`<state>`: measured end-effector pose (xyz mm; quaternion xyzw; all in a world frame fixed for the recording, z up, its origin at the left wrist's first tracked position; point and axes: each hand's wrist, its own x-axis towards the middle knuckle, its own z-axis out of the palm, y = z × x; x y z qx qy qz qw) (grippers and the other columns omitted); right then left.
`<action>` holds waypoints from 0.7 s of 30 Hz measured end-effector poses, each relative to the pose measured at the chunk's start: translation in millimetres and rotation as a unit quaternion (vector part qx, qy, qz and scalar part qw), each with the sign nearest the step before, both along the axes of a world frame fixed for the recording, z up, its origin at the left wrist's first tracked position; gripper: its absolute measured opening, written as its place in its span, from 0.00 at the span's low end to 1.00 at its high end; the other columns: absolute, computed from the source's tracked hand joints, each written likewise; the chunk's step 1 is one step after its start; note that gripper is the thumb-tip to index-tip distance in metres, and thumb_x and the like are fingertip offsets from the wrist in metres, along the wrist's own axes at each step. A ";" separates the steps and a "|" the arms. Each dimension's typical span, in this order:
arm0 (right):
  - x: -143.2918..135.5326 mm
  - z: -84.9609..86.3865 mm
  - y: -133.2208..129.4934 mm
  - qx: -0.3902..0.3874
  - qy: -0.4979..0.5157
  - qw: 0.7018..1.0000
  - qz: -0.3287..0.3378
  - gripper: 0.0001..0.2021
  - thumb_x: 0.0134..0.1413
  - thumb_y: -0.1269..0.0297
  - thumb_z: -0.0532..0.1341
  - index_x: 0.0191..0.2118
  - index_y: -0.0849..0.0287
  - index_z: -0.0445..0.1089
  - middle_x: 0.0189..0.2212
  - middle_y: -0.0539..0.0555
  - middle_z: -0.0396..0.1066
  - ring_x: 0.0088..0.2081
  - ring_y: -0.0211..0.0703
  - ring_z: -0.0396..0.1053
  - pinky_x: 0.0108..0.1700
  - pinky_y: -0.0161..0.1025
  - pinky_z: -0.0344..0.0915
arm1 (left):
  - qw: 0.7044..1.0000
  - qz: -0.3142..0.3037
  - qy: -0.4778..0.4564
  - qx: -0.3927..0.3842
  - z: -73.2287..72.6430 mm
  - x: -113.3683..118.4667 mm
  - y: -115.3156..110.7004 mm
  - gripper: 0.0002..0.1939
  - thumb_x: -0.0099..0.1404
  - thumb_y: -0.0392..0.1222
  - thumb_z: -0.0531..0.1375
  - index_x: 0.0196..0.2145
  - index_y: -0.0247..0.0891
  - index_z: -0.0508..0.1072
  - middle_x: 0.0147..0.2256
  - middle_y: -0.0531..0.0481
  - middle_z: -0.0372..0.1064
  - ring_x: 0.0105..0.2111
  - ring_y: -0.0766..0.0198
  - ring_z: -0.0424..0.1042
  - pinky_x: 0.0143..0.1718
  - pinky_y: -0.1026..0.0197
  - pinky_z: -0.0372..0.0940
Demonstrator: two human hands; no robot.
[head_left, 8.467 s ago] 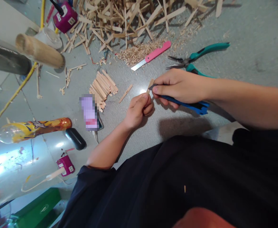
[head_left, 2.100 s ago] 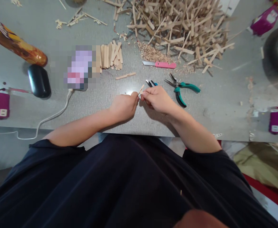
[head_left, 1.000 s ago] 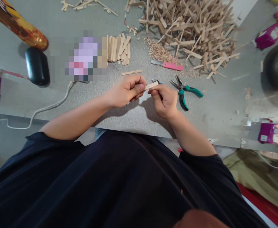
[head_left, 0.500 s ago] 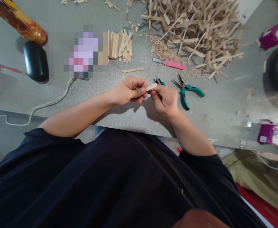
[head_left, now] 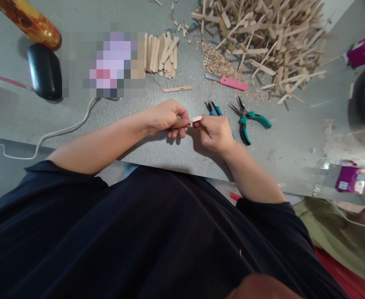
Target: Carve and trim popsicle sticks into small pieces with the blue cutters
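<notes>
Between my two hands is a pale wooden popsicle stick, held above the table near its front edge. My left hand pinches one end between thumb and fingers. At the other end, my right hand is closed with its thumb and forefinger on the stick. Part of the stick is hidden by the fingers. Just beyond my right hand lie blue-handled pliers, partly covered by it. Green-handled pliers rest open to its right. A single popsicle stick lies on the table beyond my left hand.
A row of popsicle sticks lies beyond the hands. To the right are a large heap of sticks, wood shavings and a pink utility knife. A black case and white cable are at left.
My left hand has turned a little, and the stick between my hands now sits slightly lower and flatter. The view has shifted slightly. Both hands keep their hold.
</notes>
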<state>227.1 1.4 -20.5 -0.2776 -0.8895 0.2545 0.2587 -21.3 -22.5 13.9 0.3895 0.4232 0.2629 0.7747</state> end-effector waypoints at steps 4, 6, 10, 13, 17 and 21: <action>-7.1 0.7 -7.9 -0.054 0.043 0.997 -0.036 0.25 0.86 0.46 0.52 0.40 0.51 0.80 0.32 0.55 0.83 0.31 0.47 0.77 0.39 0.45 0.73 | 0.999 -0.006 -0.042 -0.007 -6.3 3.1 -1.0 0.21 0.70 0.44 0.81 0.26 0.37 0.77 0.22 0.46 0.77 0.13 0.68 0.67 0.14 0.66 0.61; -11.6 2.4 -14.8 -0.089 0.063 0.992 -0.063 0.30 0.87 0.39 0.49 0.41 0.50 0.80 0.33 0.55 0.83 0.31 0.48 0.78 0.39 0.47 0.74 | 0.998 -0.013 -0.061 0.003 -7.4 4.6 -2.8 0.23 0.67 0.50 0.83 0.26 0.37 0.78 0.22 0.44 0.77 0.13 0.66 0.67 0.14 0.64 0.61; -11.1 7.0 -18.2 -0.094 0.048 0.993 -0.047 0.28 0.87 0.43 0.50 0.41 0.51 0.80 0.32 0.55 0.82 0.30 0.48 0.77 0.39 0.47 0.74 | 0.997 -0.012 -0.074 0.025 -6.2 4.4 -6.5 0.24 0.66 0.52 0.83 0.27 0.38 0.78 0.23 0.45 0.78 0.14 0.67 0.68 0.15 0.65 0.61; -4.2 10.7 -11.2 -0.048 -0.001 0.998 -0.038 0.22 0.83 0.53 0.53 0.39 0.51 0.78 0.31 0.56 0.82 0.30 0.48 0.76 0.39 0.46 0.72 | 0.998 0.005 -0.052 0.032 -3.6 2.5 -7.1 0.22 0.70 0.48 0.81 0.29 0.38 0.77 0.25 0.46 0.81 0.16 0.69 0.70 0.17 0.67 0.62; 4.3 15.7 -1.5 -0.004 -0.038 0.999 -0.033 0.17 0.80 0.59 0.55 0.40 0.52 0.79 0.34 0.57 0.84 0.33 0.50 0.78 0.39 0.47 0.70 | 0.998 0.018 -0.009 0.063 2.9 0.1 -5.2 0.20 0.75 0.46 0.79 0.31 0.37 0.77 0.27 0.44 0.82 0.17 0.68 0.73 0.20 0.66 0.66; 5.7 18.2 2.9 0.038 -0.052 0.993 -0.095 0.17 0.81 0.58 0.56 0.45 0.53 0.82 0.37 0.59 0.85 0.37 0.54 0.80 0.41 0.49 0.68 | 0.986 0.092 0.066 0.123 11.4 -0.5 -3.2 0.19 0.78 0.41 0.77 0.32 0.37 0.75 0.26 0.48 0.81 0.17 0.72 0.70 0.21 0.67 0.63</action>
